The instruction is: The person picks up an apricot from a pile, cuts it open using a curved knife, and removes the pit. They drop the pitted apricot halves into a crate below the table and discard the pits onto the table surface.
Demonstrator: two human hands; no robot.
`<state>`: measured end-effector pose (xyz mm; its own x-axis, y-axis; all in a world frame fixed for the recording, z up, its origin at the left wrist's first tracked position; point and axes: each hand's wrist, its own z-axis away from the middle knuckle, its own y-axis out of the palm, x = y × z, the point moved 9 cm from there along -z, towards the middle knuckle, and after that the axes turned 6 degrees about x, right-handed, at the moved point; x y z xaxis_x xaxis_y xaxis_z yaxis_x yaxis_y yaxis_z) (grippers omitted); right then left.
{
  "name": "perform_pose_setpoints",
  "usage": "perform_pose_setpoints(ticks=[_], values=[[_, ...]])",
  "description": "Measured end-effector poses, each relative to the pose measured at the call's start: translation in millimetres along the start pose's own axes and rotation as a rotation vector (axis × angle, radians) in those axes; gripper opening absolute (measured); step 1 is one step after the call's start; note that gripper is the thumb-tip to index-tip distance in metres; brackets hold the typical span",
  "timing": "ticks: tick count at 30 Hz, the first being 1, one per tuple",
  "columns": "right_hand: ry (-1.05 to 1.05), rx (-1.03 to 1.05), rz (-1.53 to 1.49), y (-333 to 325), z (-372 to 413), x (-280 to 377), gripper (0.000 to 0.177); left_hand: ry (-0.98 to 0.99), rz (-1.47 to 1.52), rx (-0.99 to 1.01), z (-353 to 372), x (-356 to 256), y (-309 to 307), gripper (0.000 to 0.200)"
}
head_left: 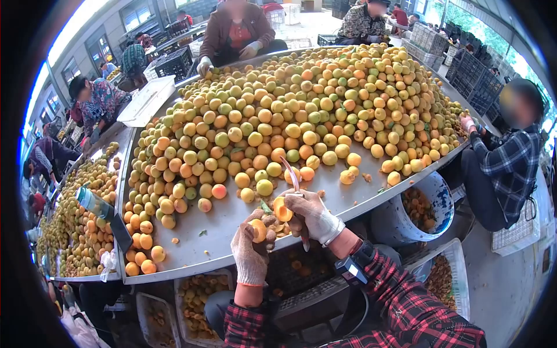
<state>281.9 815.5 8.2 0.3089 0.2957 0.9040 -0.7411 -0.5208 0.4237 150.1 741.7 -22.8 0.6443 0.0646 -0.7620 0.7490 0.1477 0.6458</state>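
Note:
Both my hands wear pale, stained gloves at the near edge of a metal table (203, 252). My left hand (250, 246) has its fingers wrapped round an apricot half (259, 231). My right hand (310, 216), beside it, holds a curved tool (290, 173) whose tip points up and away; another orange apricot half (283, 209) is at its fingers. Behind my hands a large heap of yellow, green and orange apricots (278, 116) covers much of the table. Small brown pieces lie just below and behind my fingers.
A white bucket (380, 217) with fruit stands below the table edge at right. Crates of fruit (231, 276) and a bin of brown pieces (458, 272) are below. A person in plaid (510, 156) sits at right; another person (241, 35) sits across. A bottle (93, 203) is at left.

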Motion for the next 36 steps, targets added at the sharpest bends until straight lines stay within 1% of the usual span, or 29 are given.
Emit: perform_pose_setpoints(ticks=[3,5,6,7,10,13,14,16,17,19,20,21,22,23,24,25,27,29,30,31,33,34,36], values=[[0.004,-0.005,-0.001,-2,1,2,0.029,-0.028,0.039,0.007,-1,7,-2,0.056],[0.026,-0.065,-0.013,-1,6,7,0.036,0.003,0.026,0.03,-3,7,0,0.059],[0.046,-0.051,-0.003,0,7,7,0.039,-0.009,0.057,0.029,-5,7,-2,0.061],[0.041,0.019,-0.135,-1,5,3,0.029,-0.016,0.095,0.032,-6,9,-3,0.062],[0.063,0.013,-0.162,-1,6,1,0.031,-0.019,0.111,0.008,-5,8,-2,0.066],[0.075,-0.009,-0.153,1,6,1,0.03,-0.036,0.116,-0.003,-7,9,-3,0.068],[0.081,-0.007,-0.155,0,7,2,0.03,-0.038,0.141,0.023,-7,9,-1,0.068],[0.135,0.07,-0.009,5,10,5,0.029,-0.043,0.163,0.032,-4,9,-4,0.068],[0.148,0.076,-0.013,8,12,6,0.029,-0.029,0.168,0.059,-4,8,-3,0.068],[0.159,0.246,0.287,25,15,10,0.03,-0.017,0.176,0.083,-2,2,8,0.068],[0.189,0.325,0.321,25,16,4,0.033,-0.003,0.167,0.005,0,0,10,0.063],[0.19,0.317,0.321,23,15,5,0.033,0.007,0.158,-0.071,2,-1,11,0.058],[0.1,0.312,0.246,24,12,13,0.032,-0.051,0.188,-0.007,0,6,1,0.059],[0.005,0.302,0.172,23,9,22,0.032,-0.064,0.19,0.003,0,8,-2,0.059],[-0.105,0.242,0.166,18,4,31,0.031,-0.081,0.142,0.039,-1,10,1,0.065],[-0.145,0.204,0.094,11,0,36,0.033,-0.1,0.092,0.071,-2,13,5,0.072],[-0.237,0.037,0.021,-6,-5,38,0.048,-0.131,0.091,0.091,-2,20,12,0.071],[-0.285,-0.085,-0.13,-15,-8,37,0.046,-0.156,0.138,0.063,-3,29,15,0.053],[-0.25,-0.117,-0.181,-17,-9,36,0.044,-0.176,0.125,-0.003,-2,36,10,0.05],[-0.265,-0.118,-0.22,-18,-11,37,0.042,-0.176,0.087,0.0,1,34,16,0.047],[-0.296,-0.14,-0.264,-19,-10,39,0.04,-0.204,0.103,0.088,3,38,27,0.047],[-0.303,-0.146,-0.263,-19,-11,42,0.04,-0.208,0.103,0.097,2,39,31,0.047],[-0.289,-0.241,-0.35,-24,-8,41,0.038,-0.245,0.058,0.087,4,43,32,0.038]])
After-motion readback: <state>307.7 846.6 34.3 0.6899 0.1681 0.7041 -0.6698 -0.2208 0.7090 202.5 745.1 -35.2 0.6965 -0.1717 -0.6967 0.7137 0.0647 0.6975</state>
